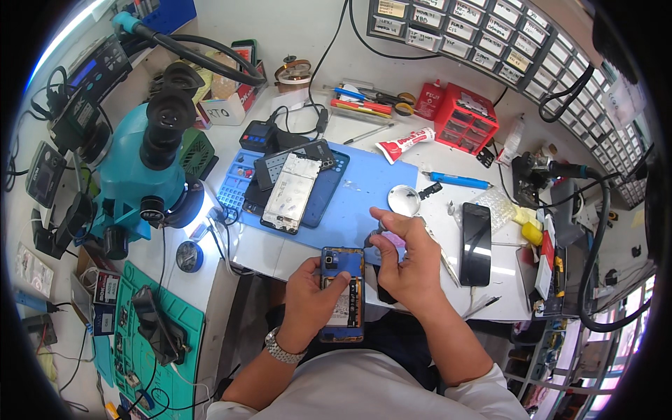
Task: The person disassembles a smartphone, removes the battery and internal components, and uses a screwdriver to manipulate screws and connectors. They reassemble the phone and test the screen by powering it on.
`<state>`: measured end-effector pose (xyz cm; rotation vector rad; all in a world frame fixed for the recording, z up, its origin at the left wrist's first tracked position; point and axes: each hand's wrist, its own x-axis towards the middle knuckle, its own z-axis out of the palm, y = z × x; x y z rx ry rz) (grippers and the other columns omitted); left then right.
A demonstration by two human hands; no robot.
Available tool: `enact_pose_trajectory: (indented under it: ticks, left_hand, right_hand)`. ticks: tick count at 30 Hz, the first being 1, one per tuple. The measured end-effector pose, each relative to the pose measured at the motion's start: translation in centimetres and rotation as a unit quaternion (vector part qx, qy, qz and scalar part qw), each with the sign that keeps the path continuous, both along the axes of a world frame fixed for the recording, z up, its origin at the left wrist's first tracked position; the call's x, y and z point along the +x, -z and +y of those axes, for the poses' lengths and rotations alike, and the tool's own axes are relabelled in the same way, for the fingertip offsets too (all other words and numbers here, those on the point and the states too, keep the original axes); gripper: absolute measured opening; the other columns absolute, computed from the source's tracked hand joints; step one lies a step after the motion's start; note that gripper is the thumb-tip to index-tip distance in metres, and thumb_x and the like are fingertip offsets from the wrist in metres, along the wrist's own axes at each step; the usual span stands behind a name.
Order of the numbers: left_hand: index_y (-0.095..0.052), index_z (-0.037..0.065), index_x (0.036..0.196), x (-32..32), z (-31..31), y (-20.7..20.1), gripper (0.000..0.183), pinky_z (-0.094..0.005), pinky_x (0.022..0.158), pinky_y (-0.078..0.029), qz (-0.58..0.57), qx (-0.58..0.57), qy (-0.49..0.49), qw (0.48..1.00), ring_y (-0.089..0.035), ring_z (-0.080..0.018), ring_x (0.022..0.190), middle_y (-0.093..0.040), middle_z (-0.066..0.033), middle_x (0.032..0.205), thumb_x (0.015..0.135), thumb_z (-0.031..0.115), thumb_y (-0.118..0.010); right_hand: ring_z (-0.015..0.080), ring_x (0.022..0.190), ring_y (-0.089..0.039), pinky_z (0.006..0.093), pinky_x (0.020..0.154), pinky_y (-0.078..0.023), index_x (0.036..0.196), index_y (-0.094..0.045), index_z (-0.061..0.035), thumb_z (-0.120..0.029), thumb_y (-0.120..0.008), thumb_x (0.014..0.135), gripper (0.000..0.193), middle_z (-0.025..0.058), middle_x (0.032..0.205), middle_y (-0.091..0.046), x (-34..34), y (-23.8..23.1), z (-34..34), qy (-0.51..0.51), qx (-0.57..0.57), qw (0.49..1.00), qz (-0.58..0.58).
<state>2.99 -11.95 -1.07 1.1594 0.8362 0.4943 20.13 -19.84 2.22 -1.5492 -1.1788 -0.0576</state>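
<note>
My left hand [309,297] is closed around a smartphone [355,301] above my lap, near the table's front edge. The phone's back is off, baring its inside, with a blue upper part and a camera window at the top. My left thumb presses across its middle. Just right of the phone's upper end, my right hand [406,262] pinches a small dark grey piece [374,234] between thumb and fingers; its exact kind is unclear. Beyond my hands, a phone frame [292,192] with a whitish inner face lies over other phone parts on a blue mat [364,168].
A teal microscope [143,154] stands at left, with a green mat [192,315] below it. On the right lie a black phone [476,241], a blue pen-like tool [458,180] and a round tin [404,200]. A red drawer box [467,119] stands at the back.
</note>
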Motion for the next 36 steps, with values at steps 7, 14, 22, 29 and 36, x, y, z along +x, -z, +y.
enact_pose_trajectory:
  ticks: [7,14,22,29,36]
  left_hand:
    - [-0.061,-0.01,0.128,0.0,0.0,0.2,0.036,-0.0242,0.066,-0.061,-0.007,-0.002,-0.003,1.0,-0.076,-0.0101,0.077,-0.08,-0.0116,0.098,0.099,0.004,-0.078]
    - [-0.062,-0.009,0.128,0.0,-0.1,0.1,0.036,-0.0245,0.066,-0.062,-0.018,-0.016,-0.005,1.0,-0.076,-0.0099,0.077,-0.08,-0.0115,0.098,0.099,0.004,-0.078]
    - [-0.062,-0.009,0.126,-0.1,0.0,-0.1,0.035,-0.0245,0.065,-0.06,-0.021,-0.016,0.001,1.0,-0.075,-0.0098,0.077,-0.08,-0.0114,0.097,0.1,0.007,-0.078]
    - [-0.062,-0.008,0.128,-0.2,0.1,-0.4,0.038,-0.0253,0.064,-0.061,-0.013,-0.015,0.009,1.0,-0.076,-0.0105,0.077,-0.082,-0.013,0.095,0.1,0.008,-0.08]
    - [-0.065,-0.008,0.119,-0.7,0.2,1.9,0.03,-0.0273,0.062,-0.059,-0.074,0.024,0.008,0.997,-0.076,-0.0119,0.076,-0.081,-0.014,0.092,0.1,0.009,-0.08]
  right_hand:
    - [0.0281,0.097,-0.081,0.033,0.082,-0.064,0.114,-0.06,0.0001,0.012,-0.078,0.09,0.032,0.0162,0.099,-0.076,0.0,-0.3,-0.4,0.021,-0.032,0.999,0.0]
    - [0.0246,0.097,-0.081,0.0325,0.081,-0.064,0.115,-0.056,0.0003,0.014,-0.076,0.093,0.033,0.0151,0.098,-0.074,-0.1,0.0,-0.5,0.007,-0.022,1.0,-0.006]
    - [0.0269,0.098,-0.08,0.0349,0.083,-0.065,0.126,-0.05,-0.0001,0.017,-0.072,0.094,0.042,0.0182,0.11,-0.071,-0.1,1.7,-0.5,-0.017,-0.007,1.0,0.02]
    - [0.0297,0.101,-0.078,0.0378,0.086,-0.062,0.133,-0.053,-0.0003,0.01,-0.07,0.098,0.04,0.0194,0.11,-0.072,-0.8,0.8,1.1,-0.012,-0.054,0.996,0.076]
    - [0.0363,0.113,-0.069,0.0389,0.095,-0.057,0.13,-0.066,-0.0037,0.007,-0.06,0.101,0.031,0.0219,0.125,-0.061,-1.6,-3.9,9.9,-0.107,-0.035,0.989,-0.093]
